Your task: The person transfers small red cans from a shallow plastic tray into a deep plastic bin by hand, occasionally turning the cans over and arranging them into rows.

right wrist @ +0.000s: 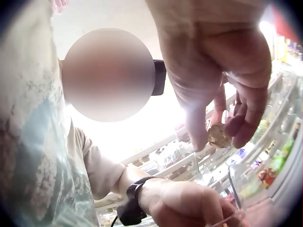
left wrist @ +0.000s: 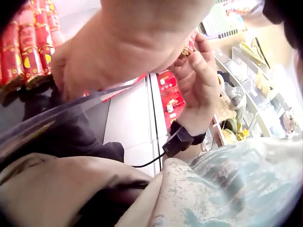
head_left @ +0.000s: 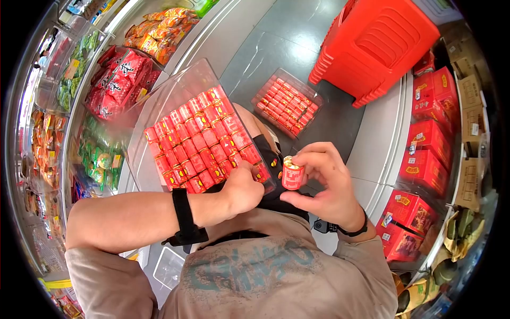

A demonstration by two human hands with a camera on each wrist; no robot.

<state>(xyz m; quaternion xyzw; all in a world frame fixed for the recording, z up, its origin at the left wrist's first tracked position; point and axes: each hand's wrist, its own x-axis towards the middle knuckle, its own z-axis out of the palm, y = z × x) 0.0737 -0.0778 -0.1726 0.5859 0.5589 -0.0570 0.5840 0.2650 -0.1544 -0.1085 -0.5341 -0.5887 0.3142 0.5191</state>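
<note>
A small red cylindrical can with pale lettering and a shiny gold end (head_left: 292, 177) is just right of centre in the head view, nearly upright with its gold end up. It sits apart from the similar red cans (head_left: 197, 142), which lie on their sides in close rows, some showing yellow spots, inside a large clear plastic box (head_left: 196, 77) left of centre.

The right hand (head_left: 332, 186) grips the single can, fingers curled at its side and top and the thumb low beside it. The left hand (head_left: 245, 189) reaches over the lower right corner of the box, fingers bent down at the end cans; whether it pinches one cannot be told.

The box's clear right wall runs just beside the left hand, and dark clothing (head_left: 271, 159) fills the narrow gap between box and single can. Beyond, at upper centre, a smaller clear box (head_left: 305, 87) of red cans stands on the grey floor (head_left: 247, 58). A bulky stack of red plastic (head_left: 380, 50) bounds the upper right, red cartons (head_left: 425, 173) the right edge, and shelved red snack bags (head_left: 121, 80) the upper left.
</note>
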